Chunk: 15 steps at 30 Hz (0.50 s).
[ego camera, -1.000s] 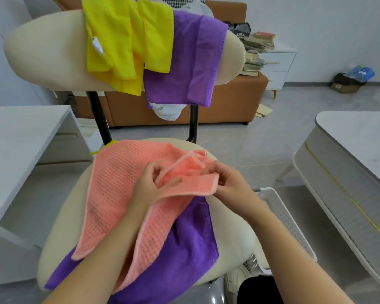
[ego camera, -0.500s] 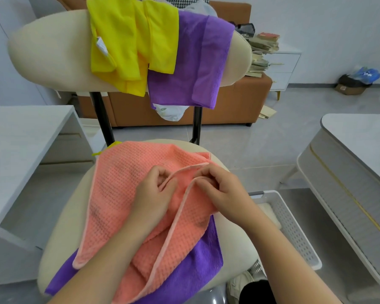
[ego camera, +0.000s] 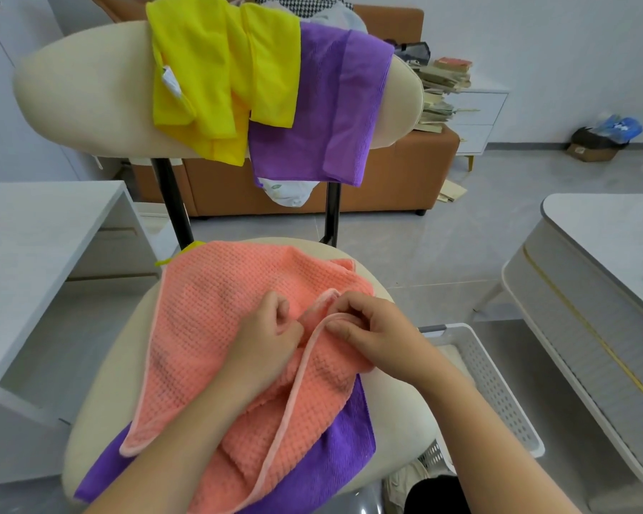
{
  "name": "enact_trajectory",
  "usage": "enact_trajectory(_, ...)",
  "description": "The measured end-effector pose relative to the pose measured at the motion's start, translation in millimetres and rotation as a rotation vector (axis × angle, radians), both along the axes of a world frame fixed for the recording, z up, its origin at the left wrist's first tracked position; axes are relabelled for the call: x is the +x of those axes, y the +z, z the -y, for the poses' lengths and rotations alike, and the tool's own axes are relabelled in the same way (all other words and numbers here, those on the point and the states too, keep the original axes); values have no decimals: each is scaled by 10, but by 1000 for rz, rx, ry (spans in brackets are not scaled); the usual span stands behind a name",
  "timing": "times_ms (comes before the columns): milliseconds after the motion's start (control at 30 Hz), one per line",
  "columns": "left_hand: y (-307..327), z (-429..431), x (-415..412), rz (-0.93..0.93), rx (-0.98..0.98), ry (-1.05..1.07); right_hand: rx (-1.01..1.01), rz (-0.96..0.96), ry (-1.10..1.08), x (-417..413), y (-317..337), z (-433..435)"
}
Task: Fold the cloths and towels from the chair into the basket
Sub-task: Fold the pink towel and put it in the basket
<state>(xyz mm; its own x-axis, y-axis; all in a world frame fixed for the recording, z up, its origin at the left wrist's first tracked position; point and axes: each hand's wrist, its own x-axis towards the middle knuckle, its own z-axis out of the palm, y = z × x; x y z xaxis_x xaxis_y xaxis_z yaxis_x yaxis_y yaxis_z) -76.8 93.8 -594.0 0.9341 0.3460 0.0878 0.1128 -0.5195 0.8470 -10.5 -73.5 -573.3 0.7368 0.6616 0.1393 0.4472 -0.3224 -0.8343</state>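
Observation:
A salmon waffle-weave cloth lies spread on the cream chair seat, over a purple cloth. My left hand and my right hand meet at the middle of the seat, each with curled fingers pinching the salmon cloth's piped edge. A yellow towel and a purple towel hang over the chair's backrest. The white perforated basket stands on the floor to the right of the seat, partly hidden behind my right forearm.
A white desk sits to the left and a grey-white table to the right. Behind the chair stand an orange sofa and a white drawer unit stacked with books. My shoe shows by the basket.
The folded corner of the salmon cloth has been lowered and laid flatter on the seat. Both hands have drawn closer together along its edge.

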Motion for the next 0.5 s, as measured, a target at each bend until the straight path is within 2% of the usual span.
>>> enact_trajectory(100, -11, -22, -23, -28, 1, -117, 0, -4, -36, 4, -18, -7)
enact_trajectory(200, -3, -25, -39, 52, 53, -191, 29, -24, -75, 18, -41, -9)
enact_trajectory(333, 14, -36, -56, 77, 0, -211, 93, -54, -122, 38, -45, -6)
enact_trajectory(500, -2, -43, -62, 196, 116, -189, 143, -8, -97, 45, -35, -4)
